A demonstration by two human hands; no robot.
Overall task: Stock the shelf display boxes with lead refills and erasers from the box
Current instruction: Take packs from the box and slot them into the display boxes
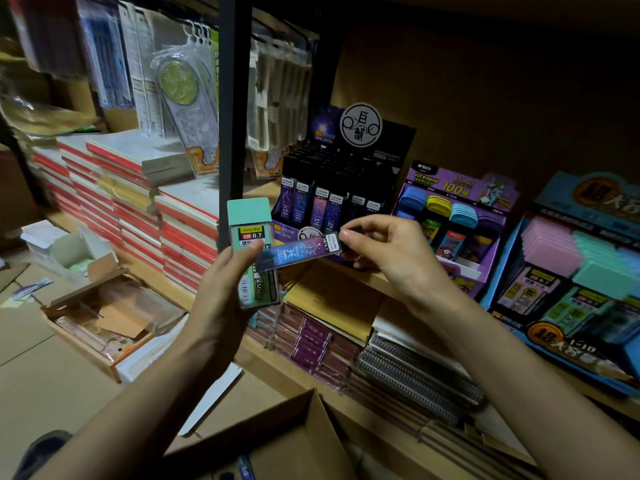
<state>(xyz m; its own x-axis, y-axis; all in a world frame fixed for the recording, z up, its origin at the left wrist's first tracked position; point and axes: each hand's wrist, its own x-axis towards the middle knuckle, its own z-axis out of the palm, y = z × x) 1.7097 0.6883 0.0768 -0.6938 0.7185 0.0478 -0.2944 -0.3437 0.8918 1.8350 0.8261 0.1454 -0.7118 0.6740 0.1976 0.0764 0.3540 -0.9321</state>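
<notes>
My left hand holds a mint-green lead refill case marked 2B 0.7, upright in front of the shelf post. A slim purple constellation refill tube lies across its front, pinched at the right end by my right hand; its left end rests against my left thumb. Just behind stands the black display box of matching purple tubes. To the right are a purple display box with coloured cases and a blue display box with pink and mint cases. An open cardboard box sits below my arms.
A black shelf post rises behind the green case. Stacks of red-edged notebooks fill the left shelf, with hanging ruler packs above. Spiral notebooks lie on the lower shelf. Opened cartons sit on the floor at left.
</notes>
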